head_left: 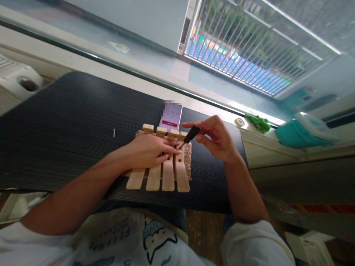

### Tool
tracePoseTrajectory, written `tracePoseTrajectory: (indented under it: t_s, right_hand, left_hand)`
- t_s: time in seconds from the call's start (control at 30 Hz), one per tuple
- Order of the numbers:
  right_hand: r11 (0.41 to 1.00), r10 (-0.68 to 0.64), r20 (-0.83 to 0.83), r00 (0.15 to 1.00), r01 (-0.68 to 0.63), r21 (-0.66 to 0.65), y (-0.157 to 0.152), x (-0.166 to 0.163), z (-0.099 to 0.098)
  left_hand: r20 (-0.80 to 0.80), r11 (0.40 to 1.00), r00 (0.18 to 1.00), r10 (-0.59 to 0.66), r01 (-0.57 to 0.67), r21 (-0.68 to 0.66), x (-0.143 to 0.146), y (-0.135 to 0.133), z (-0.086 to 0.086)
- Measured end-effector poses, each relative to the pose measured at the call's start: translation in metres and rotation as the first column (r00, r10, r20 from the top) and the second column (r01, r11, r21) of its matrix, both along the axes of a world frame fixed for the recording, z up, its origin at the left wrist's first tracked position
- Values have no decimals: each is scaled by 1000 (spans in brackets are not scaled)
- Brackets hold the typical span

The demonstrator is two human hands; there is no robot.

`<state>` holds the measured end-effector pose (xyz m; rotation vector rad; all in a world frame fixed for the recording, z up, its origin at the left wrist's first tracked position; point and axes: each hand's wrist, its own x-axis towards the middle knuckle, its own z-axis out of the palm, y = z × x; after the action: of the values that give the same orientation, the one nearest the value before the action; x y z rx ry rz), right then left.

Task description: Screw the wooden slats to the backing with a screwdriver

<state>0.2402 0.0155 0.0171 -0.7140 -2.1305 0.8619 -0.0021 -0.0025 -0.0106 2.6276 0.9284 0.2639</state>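
Note:
A wooden rack of several flared pale slats lies across the dark table, over a bubble-wrapped pad. My left hand rests flat on the slats, its fingers stretched toward the rightmost one. In my right hand is a screwdriver with a black handle, held between thumb and fingers with the index finger extended. The screwdriver slants down to the left, its tip at the upper part of the rightmost slat, just beside my left fingertips. Dark holes show in the right slats. Whether a screw sits under the tip, I cannot tell.
A phone with a lit screen lies behind the rack. One loose screw is to its left on the dark table. On the window ledge are a tape roll, a green cloth and a teal box.

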Motion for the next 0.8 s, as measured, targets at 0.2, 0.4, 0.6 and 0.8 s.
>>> tracePoseTrajectory:
  t_s: [0.2, 0.4, 0.6, 0.8]
  right_hand:
    - [1000, -4, -59, 998, 2, -24, 1, -1, -3]
    - [997, -49, -26, 998, 50, 63, 1, -2, 0]
    - [990, -126, -35, 991, 129, 66, 2, -2, -1]
    - [988, -138, -73, 988, 143, 63, 2, -3, -2]
  left_hand:
    - [-13, 1000, 1000, 10, -10, -13, 1, -1, 1]
    - [-16, 1000, 1000, 20, -20, -14, 1, -1, 1]
    - [-24, 1000, 999, 22, -23, -20, 1, -1, 2]
    - [-15, 1000, 1000, 14, -14, 1, 0, -1, 0]
